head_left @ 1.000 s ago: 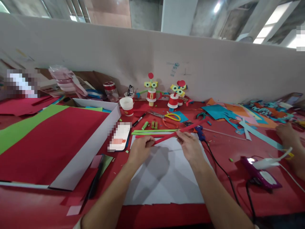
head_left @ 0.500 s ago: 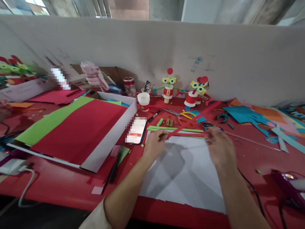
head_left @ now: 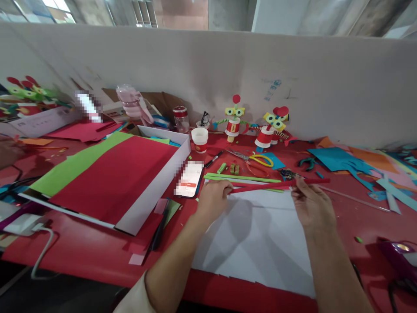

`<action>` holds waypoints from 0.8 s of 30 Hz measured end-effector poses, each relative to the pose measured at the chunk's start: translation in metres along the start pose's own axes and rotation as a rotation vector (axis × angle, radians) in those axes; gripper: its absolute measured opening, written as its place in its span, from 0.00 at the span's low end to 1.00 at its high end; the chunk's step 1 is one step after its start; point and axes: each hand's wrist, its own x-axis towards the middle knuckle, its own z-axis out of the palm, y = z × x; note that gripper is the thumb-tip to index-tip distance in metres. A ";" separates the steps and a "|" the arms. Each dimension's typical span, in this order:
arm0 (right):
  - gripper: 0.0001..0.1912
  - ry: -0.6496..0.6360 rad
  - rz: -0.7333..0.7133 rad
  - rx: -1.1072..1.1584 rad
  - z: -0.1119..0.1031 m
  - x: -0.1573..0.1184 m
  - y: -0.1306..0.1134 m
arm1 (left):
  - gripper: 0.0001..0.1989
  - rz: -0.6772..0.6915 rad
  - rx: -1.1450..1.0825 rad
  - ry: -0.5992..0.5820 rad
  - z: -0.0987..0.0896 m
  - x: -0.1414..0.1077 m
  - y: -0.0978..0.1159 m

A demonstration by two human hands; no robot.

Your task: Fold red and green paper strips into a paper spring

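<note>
My left hand (head_left: 214,198) pinches the left end of a red paper strip (head_left: 260,187). Near the strip's right part, the fingers of my right hand (head_left: 311,200) close on it, and its end sticks out to the right. Stretched between both hands, the strip passes over the top edge of the white paper (head_left: 254,234). Just behind it lie green strips (head_left: 243,177). Folded green paper springs (head_left: 234,168) rest farther back, beside scissors with yellow handles (head_left: 262,160).
To the left, a white box (head_left: 156,187) holds red and green sheets, with a phone (head_left: 190,180) beside it. A paper cup (head_left: 200,140) and paper figures (head_left: 233,126) stand behind. Blue paper (head_left: 339,161) lies right. Another person's hand (head_left: 11,152) shows far left.
The red strip has swung down from a steep slant to nearly level. My right hand, closed near its right part now, has moved slightly right. The view has shifted a little.
</note>
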 end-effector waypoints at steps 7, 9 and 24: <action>0.17 0.021 -0.109 0.190 -0.006 0.007 -0.003 | 0.12 0.002 0.083 0.068 0.000 -0.001 -0.004; 0.13 -0.102 -0.105 0.123 -0.002 -0.001 0.007 | 0.12 0.002 0.031 0.083 0.002 -0.002 -0.003; 0.10 -0.527 0.087 -0.491 0.007 -0.043 0.052 | 0.10 0.202 -0.186 -0.070 0.013 -0.006 0.011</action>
